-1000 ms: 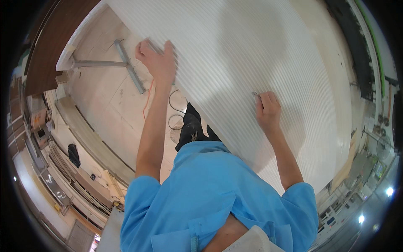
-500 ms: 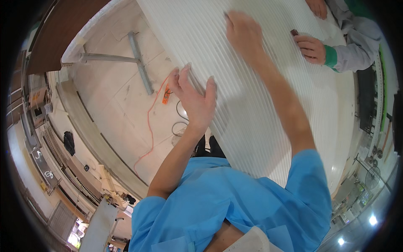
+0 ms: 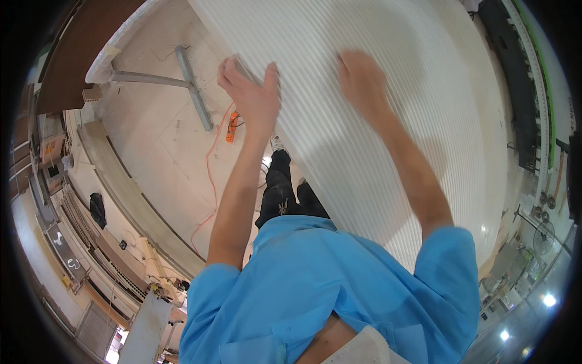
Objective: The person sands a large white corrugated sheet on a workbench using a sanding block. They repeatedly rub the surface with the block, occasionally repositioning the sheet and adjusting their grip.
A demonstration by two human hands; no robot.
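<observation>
A large white ribbed panel (image 3: 327,139) with fine parallel grooves lies before me. At its left edge is my left hand (image 3: 251,94), thumb apart from the bent fingers; it straddles the edge, and whether it presses there I cannot tell. My right hand (image 3: 364,82) is over the middle of the grooved surface, fingers closed and smeared by motion. A small dark bit shows at its fingertips, but what it holds is hidden.
On the floor left of the panel are a grey metal stand leg (image 3: 194,88), an orange power strip (image 3: 231,126) and its orange cord (image 3: 210,176). Long boards (image 3: 130,176) lie further left. A standing fan (image 3: 544,235) is at the far right.
My left hand has moved up and left along the panel's edge. My right hand has shifted slightly down and right. The co-worker's hands and grey sleeve have left the view.
</observation>
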